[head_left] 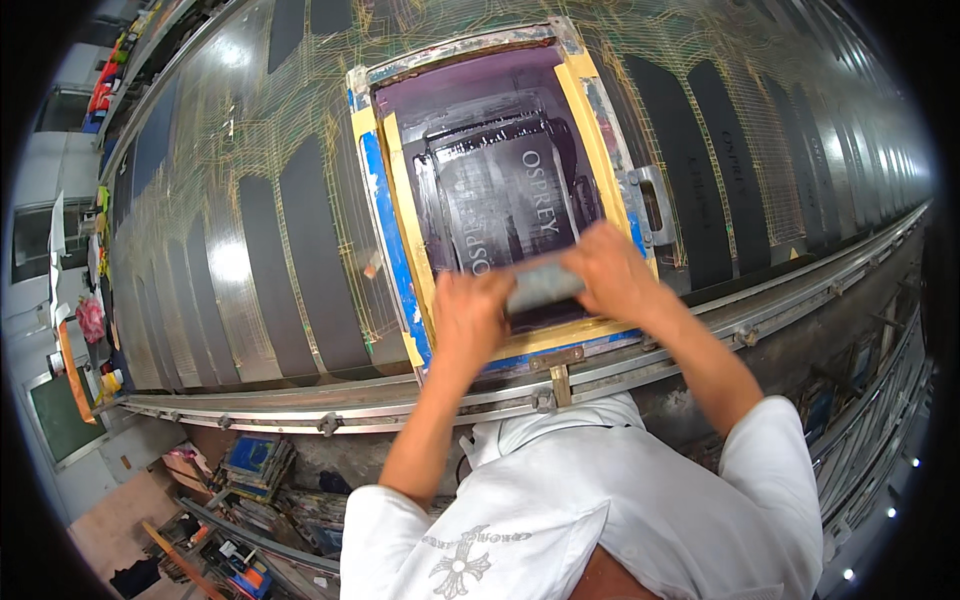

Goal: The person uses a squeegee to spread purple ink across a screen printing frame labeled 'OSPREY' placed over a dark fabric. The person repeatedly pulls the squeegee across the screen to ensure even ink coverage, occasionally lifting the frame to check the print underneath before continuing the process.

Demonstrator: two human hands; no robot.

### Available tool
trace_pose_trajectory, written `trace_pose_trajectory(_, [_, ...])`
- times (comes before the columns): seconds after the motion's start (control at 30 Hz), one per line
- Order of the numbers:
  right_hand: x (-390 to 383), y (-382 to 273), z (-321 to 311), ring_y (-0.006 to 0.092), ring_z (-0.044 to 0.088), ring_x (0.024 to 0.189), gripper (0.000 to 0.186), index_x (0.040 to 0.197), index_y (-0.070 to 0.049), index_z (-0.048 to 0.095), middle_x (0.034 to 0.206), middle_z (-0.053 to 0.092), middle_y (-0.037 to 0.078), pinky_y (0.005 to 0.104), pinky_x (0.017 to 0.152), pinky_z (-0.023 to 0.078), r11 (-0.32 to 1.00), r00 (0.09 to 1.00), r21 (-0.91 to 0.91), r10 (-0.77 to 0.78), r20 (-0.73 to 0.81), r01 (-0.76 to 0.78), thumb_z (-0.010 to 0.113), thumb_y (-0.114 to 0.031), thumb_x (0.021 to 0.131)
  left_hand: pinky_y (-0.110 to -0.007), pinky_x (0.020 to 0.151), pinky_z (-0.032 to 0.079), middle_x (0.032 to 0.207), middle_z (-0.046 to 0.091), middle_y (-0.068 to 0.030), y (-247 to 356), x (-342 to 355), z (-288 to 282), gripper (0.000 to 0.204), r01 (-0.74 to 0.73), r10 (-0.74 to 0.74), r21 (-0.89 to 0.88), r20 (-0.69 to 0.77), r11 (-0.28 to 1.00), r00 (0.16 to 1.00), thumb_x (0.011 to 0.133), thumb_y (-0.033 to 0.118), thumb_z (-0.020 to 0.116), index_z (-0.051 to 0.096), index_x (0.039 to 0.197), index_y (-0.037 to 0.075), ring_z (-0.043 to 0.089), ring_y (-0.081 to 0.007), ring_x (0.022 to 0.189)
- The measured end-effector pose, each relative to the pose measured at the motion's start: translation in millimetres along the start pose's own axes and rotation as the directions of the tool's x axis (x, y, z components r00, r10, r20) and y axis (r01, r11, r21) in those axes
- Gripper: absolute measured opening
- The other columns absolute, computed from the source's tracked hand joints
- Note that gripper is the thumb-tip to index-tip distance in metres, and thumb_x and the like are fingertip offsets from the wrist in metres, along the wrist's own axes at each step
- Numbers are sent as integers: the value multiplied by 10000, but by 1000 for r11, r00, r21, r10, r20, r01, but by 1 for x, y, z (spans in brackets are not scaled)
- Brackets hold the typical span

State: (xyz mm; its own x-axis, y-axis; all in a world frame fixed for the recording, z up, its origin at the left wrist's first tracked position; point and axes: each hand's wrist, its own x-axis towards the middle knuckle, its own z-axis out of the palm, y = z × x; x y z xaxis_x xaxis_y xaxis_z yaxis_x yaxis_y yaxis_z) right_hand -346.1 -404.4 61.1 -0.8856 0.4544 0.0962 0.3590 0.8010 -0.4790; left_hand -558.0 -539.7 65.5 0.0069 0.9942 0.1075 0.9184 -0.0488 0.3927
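Observation:
Both hands grip a grey squeegee across the near part of a screen printing frame. My left hand is closed round its left end, and my right hand is closed round its right end, a little blurred. The frame's edges carry yellow and blue tape. Inside it, the purplish mesh has dark wet ink spread over a panel shape with pale lettering. The squeegee's lower edge is hidden by the hands and blur.
A long printing table runs left to right, with dark fabric pieces laid along it. A metal rail follows its near edge. A metal handle juts from the frame's right side. Stacked frames stand below at the left.

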Motion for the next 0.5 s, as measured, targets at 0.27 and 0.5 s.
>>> trace_pose_trajectory(0.27, [26,12,-15,288,655,919,259,907,-89,739,858,702,102,419,907,472,992,995,-122,28,91,-17,816,-191,682,-420,790,445,944,743,-40,-15,30,-16,389,-12,12,0,31,1000,999,611,42,809,762,986,132,678,-268,842])
trace_pose_trajectory(0.5, [180,107,-47,404,706,839,232,868,-89,757,814,727,197,499,789,538,995,997,-93,51,52,-46,827,-269,739,-437,741,494,806,729,-107,-104,181,-29,258,-60,72,112,-110,992,991,714,233,873,789,925,110,686,-330,743])
